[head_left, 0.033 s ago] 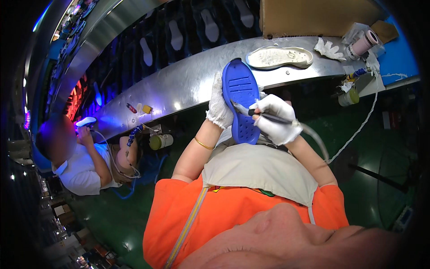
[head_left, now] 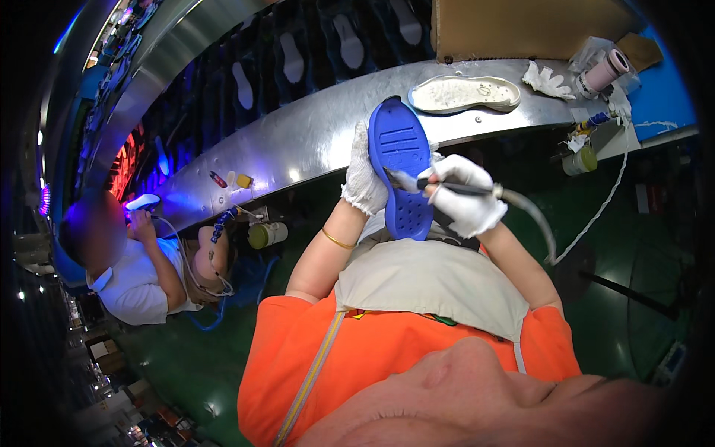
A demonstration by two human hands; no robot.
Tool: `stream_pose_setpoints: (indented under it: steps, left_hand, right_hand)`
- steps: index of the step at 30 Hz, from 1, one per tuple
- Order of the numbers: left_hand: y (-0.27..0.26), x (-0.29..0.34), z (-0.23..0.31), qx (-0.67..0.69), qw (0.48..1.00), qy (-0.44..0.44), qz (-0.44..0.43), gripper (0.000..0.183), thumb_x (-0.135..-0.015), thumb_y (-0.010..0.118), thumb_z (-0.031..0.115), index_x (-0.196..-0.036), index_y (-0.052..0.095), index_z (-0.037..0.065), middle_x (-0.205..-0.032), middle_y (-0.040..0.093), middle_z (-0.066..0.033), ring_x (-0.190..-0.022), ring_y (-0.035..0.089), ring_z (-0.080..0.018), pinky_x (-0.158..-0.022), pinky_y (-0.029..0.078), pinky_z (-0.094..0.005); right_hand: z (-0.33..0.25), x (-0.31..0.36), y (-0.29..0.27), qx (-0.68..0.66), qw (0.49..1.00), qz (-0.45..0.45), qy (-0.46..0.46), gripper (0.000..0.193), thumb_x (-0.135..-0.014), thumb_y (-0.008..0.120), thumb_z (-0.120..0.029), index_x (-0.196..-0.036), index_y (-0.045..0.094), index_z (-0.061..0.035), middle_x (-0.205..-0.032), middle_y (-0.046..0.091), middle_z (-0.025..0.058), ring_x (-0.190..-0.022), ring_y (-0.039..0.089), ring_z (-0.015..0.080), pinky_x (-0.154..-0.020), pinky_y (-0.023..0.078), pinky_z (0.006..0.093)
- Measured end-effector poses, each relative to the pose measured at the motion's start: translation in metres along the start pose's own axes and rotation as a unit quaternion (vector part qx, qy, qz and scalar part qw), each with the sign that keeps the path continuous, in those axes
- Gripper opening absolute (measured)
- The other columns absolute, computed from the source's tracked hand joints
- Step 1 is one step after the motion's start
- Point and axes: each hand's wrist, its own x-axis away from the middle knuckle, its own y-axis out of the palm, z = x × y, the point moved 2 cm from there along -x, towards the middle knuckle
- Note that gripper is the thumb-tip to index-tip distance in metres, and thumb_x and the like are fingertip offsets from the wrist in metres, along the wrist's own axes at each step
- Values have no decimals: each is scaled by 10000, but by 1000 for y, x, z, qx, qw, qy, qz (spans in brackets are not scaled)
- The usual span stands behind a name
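A blue shoe sole (head_left: pixel 400 141) is held up in front of me, with raised bars toward its far end and a pattern of small holes near my apron. My left hand (head_left: pixel 365 175), in a white knit glove, closes around its left edge. In my gloved right hand (head_left: pixel 468 195) is a dark-handled brush (head_left: pixel 458 189), pinched between thumb and fingers. Its pale bristles meet the inside of the sole around the middle. A translucent hose (head_left: pixel 532 212) runs from the brush's back end. Some of the fingers on each hand are hidden.
A metal ledge (head_left: pixel 298 153) curves ahead, bearing a white sole (head_left: pixel 465 95), a spare glove (head_left: pixel 547 80) and a pink cylinder (head_left: pixel 605 72). Beyond it, a dark conveyor carries several soles (head_left: pixel 348 43). A cardboard box (head_left: pixel 514 30) stands behind. Another person (head_left: pixel 145 279) sits at left.
My right hand has shifted slightly right along with the brush, and the hose has swung right. My left hand and the blue sole stay almost in place.
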Motion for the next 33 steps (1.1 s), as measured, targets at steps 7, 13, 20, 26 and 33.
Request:
stream_pose_setpoints:
  steps: [7,13,20,26,33]
  left_hand:
    - [5,25,-22,-75,995,-47,-42,791,-827,246,704,-1317,391,101,-1223,511,-104,-1100,512,-225,-958,423,-365]
    - [25,9,0,-12,999,38,-22,967,-726,200,815,-1284,407,53,-1155,557,-158,-1018,572,-260,-886,484,-382]
    - [20,-18,25,100,964,157,-190,973,-715,252,824,-1321,386,75,-1206,533,-157,-1042,556,-293,-905,468,-441]
    - [19,-25,45,65,966,199,-154,1042,-637,311,864,-1296,412,63,-1193,544,-140,-1017,563,-315,-921,452,-476]
    - [23,-27,62,3,955,217,-202,1115,-564,378,879,-1300,393,42,-1204,531,-181,-1045,566,-339,-878,499,-459]
  right_hand:
    - [7,5,-7,37,999,30,-17,136,-757,639,37,-860,571,-20,-878,615,67,-788,593,107,-709,502,240]
    - [-6,-14,-3,-52,998,22,-11,136,-765,637,49,-835,560,-37,-880,625,74,-753,572,105,-711,483,268]
    - [-33,-30,21,59,990,-49,-120,120,-738,658,57,-789,590,-27,-829,632,82,-791,603,146,-717,489,280]
    - [-15,-38,20,44,993,-3,-106,49,-776,656,-32,-810,627,-11,-831,653,69,-743,603,97,-701,502,248]
    - [-8,-45,11,-187,978,60,69,117,-799,659,-56,-869,571,-27,-808,616,47,-687,577,93,-653,485,236]
